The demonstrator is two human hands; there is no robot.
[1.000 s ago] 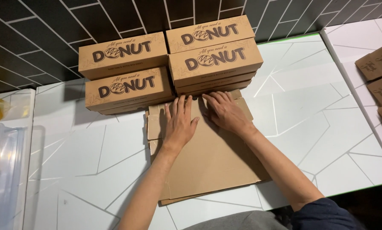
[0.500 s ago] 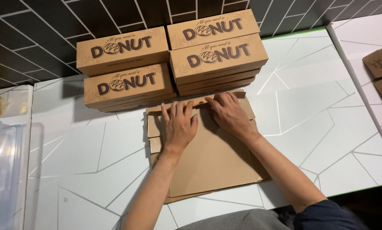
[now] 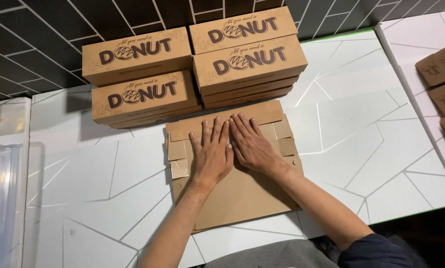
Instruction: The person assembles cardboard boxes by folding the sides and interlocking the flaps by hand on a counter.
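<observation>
The flat cardboard box blank (image 3: pixel 237 193) lay unfolded on the white counter (image 3: pixel 361 144), its far edge just in front of the two stacks of closed brown boxes (image 3: pixel 192 69) that stood against the dark tiled wall (image 3: pixel 29 44). Both hands rested on its upper half, side by side and touching at the thumbs. The left hand (image 3: pixel 212 156) was fully open, fingers straight and spread a little, palm pressed flat on the card; it gripped nothing. The right hand (image 3: pixel 252 146) was likewise open and flat, fingers extended toward the far flap (image 3: pixel 247 113), holding nothing. This posture appeared to keep the sheet pinned flat, with the fingertips close to the fold line of that flap.

The small side tabs (image 3: pixel 178 159) on the left and those on the right (image 3: pixel 284 136) lay uncovered beyond either hand. The blank's near edge reached close to the counter's front edge, by the person's body. Open counter lay to left and right. More flat brown card pieces (image 3: pixel 443 82) sat well apart at the far right, and a clear plastic container (image 3: pixel 1 198) stood at the far left.
</observation>
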